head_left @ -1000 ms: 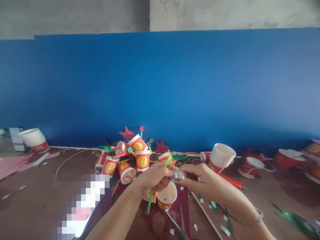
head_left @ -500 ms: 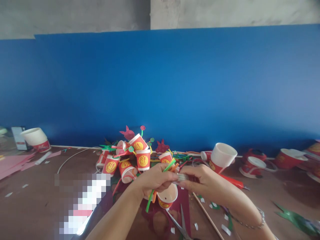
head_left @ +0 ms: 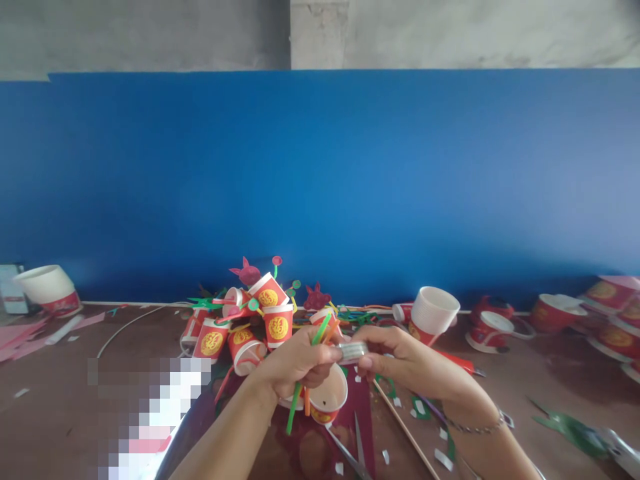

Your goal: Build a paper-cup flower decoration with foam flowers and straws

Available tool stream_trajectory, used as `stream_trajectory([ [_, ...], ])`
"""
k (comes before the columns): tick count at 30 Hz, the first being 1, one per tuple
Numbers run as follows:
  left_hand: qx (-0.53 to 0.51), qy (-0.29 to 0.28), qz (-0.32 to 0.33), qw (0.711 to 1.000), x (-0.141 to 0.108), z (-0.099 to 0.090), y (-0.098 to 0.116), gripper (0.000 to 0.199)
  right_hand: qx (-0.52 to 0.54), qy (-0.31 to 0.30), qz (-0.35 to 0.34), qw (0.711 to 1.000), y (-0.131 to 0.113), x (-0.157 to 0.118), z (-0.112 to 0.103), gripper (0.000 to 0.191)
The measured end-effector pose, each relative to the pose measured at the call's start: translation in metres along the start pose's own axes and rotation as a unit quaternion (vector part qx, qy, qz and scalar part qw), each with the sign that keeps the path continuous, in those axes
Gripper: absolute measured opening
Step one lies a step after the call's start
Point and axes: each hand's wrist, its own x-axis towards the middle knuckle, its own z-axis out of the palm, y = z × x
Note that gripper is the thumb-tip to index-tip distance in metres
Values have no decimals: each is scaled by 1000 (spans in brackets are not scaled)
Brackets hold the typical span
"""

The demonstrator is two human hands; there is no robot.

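My left hand (head_left: 305, 359) is closed around a green pipe cleaner (head_left: 295, 408) and an orange pipe cleaner (head_left: 307, 402), which stick out above and below the fist. Between both hands is a small, shiny whitish roll of tape (head_left: 353, 351). My right hand (head_left: 395, 357) pinches its right side with thumb and fingers, while my left fingertips touch the other side. Just below my hands, a red-and-white paper cup (head_left: 336, 395) shows its open mouth. Scissors (head_left: 350, 453) lie beneath it on dark red paper (head_left: 364, 417).
Several decorated paper cups (head_left: 279, 325) are piled at the back. A stack of cups (head_left: 434, 313) stands right of them. A wooden stick (head_left: 405, 420), paper scraps (head_left: 443, 459) and green-handled pliers (head_left: 575, 430) lie to the right. A blue panel (head_left: 320, 180) rises behind the table.
The view has shifted slightly, so the table things appear further left. The tape roll shows more clearly between my hands; both hands keep their holds.
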Motion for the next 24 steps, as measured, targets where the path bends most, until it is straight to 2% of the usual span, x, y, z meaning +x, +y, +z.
stream_trajectory([
  [6,1,1,5,1000,-3,6,4,26,-20,-6,-8,1000,2,-2,-1,30],
  [12,8,24,7,1000,-2,5,2,23,-62,10,0,998,-1,-2,0,26],
  [19,-11,-6,5,1000,-1,1,-1,21,-2,-6,-20,1000,-1,-2,1,30],
  [24,0,12,1,1000,0,2,0,16,-33,-7,11,999,-2,-3,1,25],
])
